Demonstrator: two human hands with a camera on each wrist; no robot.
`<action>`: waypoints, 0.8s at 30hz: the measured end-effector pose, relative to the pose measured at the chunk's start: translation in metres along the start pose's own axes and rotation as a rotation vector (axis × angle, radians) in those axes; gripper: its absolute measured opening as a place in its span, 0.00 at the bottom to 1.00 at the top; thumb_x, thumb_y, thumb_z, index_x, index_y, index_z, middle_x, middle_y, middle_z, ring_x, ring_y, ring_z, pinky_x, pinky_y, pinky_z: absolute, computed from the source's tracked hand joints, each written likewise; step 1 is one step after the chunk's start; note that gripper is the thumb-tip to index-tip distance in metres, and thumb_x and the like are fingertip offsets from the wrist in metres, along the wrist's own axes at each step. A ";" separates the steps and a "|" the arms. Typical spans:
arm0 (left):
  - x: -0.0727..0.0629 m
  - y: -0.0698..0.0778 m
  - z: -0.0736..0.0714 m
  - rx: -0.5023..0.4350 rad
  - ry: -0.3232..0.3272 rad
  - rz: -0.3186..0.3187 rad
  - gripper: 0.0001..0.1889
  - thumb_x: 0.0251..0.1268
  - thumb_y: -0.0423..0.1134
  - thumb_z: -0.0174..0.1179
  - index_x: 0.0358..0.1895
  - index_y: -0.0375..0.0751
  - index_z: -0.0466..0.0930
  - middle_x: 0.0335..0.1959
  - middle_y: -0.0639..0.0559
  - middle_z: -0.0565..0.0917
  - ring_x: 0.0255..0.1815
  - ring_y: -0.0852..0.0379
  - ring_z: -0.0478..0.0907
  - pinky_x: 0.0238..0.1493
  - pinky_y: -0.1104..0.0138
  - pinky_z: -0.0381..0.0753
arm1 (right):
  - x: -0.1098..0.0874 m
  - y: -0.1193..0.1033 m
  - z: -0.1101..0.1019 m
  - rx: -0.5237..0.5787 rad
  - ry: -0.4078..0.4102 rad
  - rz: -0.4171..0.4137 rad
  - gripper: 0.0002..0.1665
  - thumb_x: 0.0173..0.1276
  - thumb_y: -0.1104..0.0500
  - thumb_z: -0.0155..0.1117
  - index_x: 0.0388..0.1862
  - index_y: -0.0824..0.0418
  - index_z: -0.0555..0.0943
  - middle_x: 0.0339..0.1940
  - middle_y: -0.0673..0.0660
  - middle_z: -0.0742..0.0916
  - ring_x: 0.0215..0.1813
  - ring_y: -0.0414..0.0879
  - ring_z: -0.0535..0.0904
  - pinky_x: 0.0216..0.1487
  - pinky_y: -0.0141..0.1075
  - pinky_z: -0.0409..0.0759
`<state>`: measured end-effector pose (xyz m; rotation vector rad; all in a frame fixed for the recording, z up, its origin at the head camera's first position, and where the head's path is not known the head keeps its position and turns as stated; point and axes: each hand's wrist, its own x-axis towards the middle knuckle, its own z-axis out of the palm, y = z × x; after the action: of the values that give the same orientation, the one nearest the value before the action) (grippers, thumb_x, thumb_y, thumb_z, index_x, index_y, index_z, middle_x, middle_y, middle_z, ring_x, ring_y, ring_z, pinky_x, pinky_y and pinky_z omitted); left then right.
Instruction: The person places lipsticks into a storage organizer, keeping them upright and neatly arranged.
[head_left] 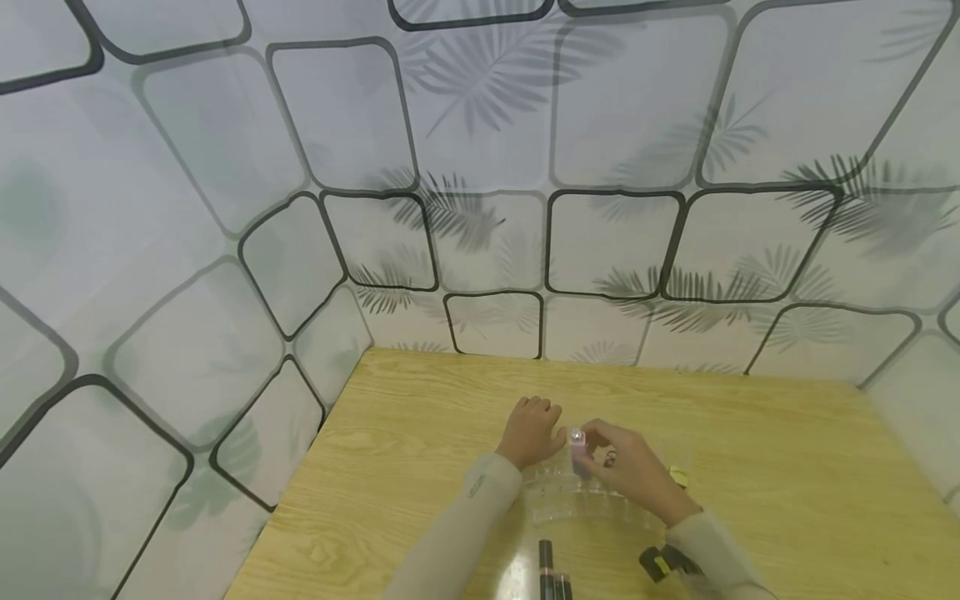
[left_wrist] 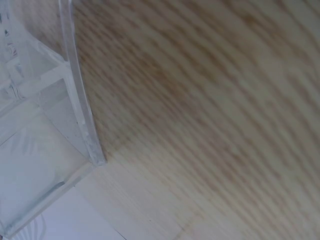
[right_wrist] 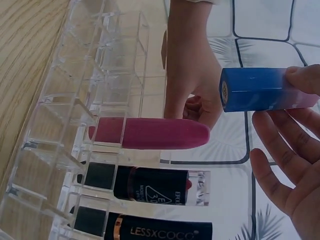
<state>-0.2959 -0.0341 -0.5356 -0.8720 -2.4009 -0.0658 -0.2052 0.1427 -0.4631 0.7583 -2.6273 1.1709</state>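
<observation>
"What's the right hand (head_left: 633, 471) doing?"

"Pinching a blue-and-pink tube (right_wrist: 255, 90) between thumb and fingers. At the right of the right wrist view, its lower fingers spread apart."

"And where's the tube in the head view?"

"Just below and right of the centre, pink end up, between the two hands. The right wrist view shows it apart from the clear holder (head_left: 577, 504)."

"The left hand (head_left: 531, 432)?"

"Beside the holder's upper left, thumb towards the tube, fingers bent. I can't tell whether it grips the holder."

"Anything standing in the holder?"

"Three, in separate compartments, low in the right wrist view: a pink lipstick (right_wrist: 160, 133), a black lipstick (right_wrist: 152, 185) with a clear cap, and a black tube (right_wrist: 160, 230) marked LESSXCOCO at the bottom."

"What else is on the wooden table (head_left: 405, 467)?"

"Two dark sticks (head_left: 546, 567) at the bottom centre of the head view, and a black-and-yellow object (head_left: 655, 564) by the right sleeve (head_left: 712, 550)."
</observation>
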 end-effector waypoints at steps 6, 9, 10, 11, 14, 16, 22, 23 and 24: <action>0.000 0.000 0.000 -0.012 0.006 -0.001 0.09 0.51 0.48 0.63 0.31 0.47 0.82 0.24 0.57 0.81 0.26 0.62 0.75 0.35 0.71 0.74 | 0.003 0.006 0.004 -0.009 -0.018 -0.027 0.14 0.57 0.62 0.67 0.43 0.57 0.78 0.29 0.44 0.83 0.33 0.33 0.77 0.32 0.36 0.81; 0.000 0.000 0.000 -0.015 0.009 -0.001 0.09 0.51 0.48 0.64 0.30 0.48 0.81 0.23 0.58 0.80 0.25 0.62 0.74 0.34 0.71 0.73 | 0.004 0.009 0.006 -0.031 -0.015 -0.051 0.14 0.56 0.62 0.68 0.43 0.57 0.78 0.30 0.43 0.83 0.33 0.32 0.77 0.36 0.37 0.82; 0.000 0.000 0.000 -0.013 0.014 0.000 0.09 0.51 0.48 0.64 0.30 0.48 0.81 0.23 0.58 0.80 0.25 0.63 0.74 0.34 0.71 0.73 | 0.004 0.011 0.007 -0.031 -0.013 -0.057 0.14 0.56 0.62 0.68 0.42 0.57 0.78 0.30 0.43 0.83 0.34 0.32 0.77 0.37 0.38 0.82; 0.000 0.000 0.001 -0.009 0.019 0.002 0.09 0.51 0.48 0.64 0.30 0.48 0.81 0.23 0.58 0.80 0.25 0.63 0.74 0.33 0.71 0.73 | 0.005 0.012 0.007 -0.036 -0.009 -0.065 0.14 0.56 0.62 0.68 0.42 0.56 0.79 0.31 0.43 0.83 0.34 0.32 0.77 0.38 0.38 0.82; -0.001 0.000 0.002 0.002 0.038 0.010 0.09 0.50 0.48 0.64 0.29 0.48 0.81 0.22 0.58 0.80 0.24 0.63 0.73 0.33 0.71 0.73 | 0.005 0.015 0.009 -0.032 -0.013 -0.074 0.13 0.57 0.62 0.68 0.41 0.55 0.79 0.32 0.43 0.84 0.35 0.31 0.77 0.41 0.40 0.82; -0.001 0.000 0.002 0.005 0.038 0.011 0.09 0.50 0.48 0.64 0.29 0.48 0.81 0.23 0.58 0.80 0.25 0.63 0.74 0.33 0.72 0.74 | 0.005 0.017 0.010 -0.024 -0.025 -0.074 0.12 0.57 0.62 0.67 0.41 0.55 0.79 0.33 0.43 0.84 0.35 0.32 0.78 0.42 0.40 0.82; 0.000 0.000 0.000 0.010 0.005 0.005 0.10 0.53 0.49 0.62 0.31 0.48 0.81 0.25 0.58 0.82 0.26 0.63 0.75 0.35 0.71 0.75 | 0.006 0.018 0.011 -0.007 -0.082 -0.068 0.09 0.59 0.62 0.66 0.38 0.54 0.78 0.31 0.42 0.82 0.34 0.32 0.77 0.39 0.37 0.81; 0.000 0.000 0.000 0.012 0.003 0.005 0.10 0.53 0.49 0.62 0.31 0.48 0.81 0.25 0.58 0.82 0.27 0.63 0.75 0.36 0.71 0.75 | 0.007 0.018 0.011 -0.010 -0.091 -0.065 0.08 0.59 0.62 0.66 0.37 0.53 0.78 0.30 0.42 0.81 0.34 0.32 0.76 0.38 0.36 0.80; 0.000 0.001 -0.001 0.015 0.003 0.005 0.10 0.53 0.49 0.62 0.31 0.48 0.81 0.25 0.58 0.82 0.27 0.63 0.76 0.36 0.71 0.75 | 0.007 0.018 0.011 -0.010 -0.099 -0.062 0.08 0.59 0.62 0.66 0.36 0.53 0.78 0.28 0.41 0.80 0.33 0.32 0.75 0.37 0.35 0.80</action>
<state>-0.2950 -0.0338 -0.5350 -0.8705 -2.3935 -0.0469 -0.2197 0.1418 -0.4798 0.9116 -2.6650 1.1311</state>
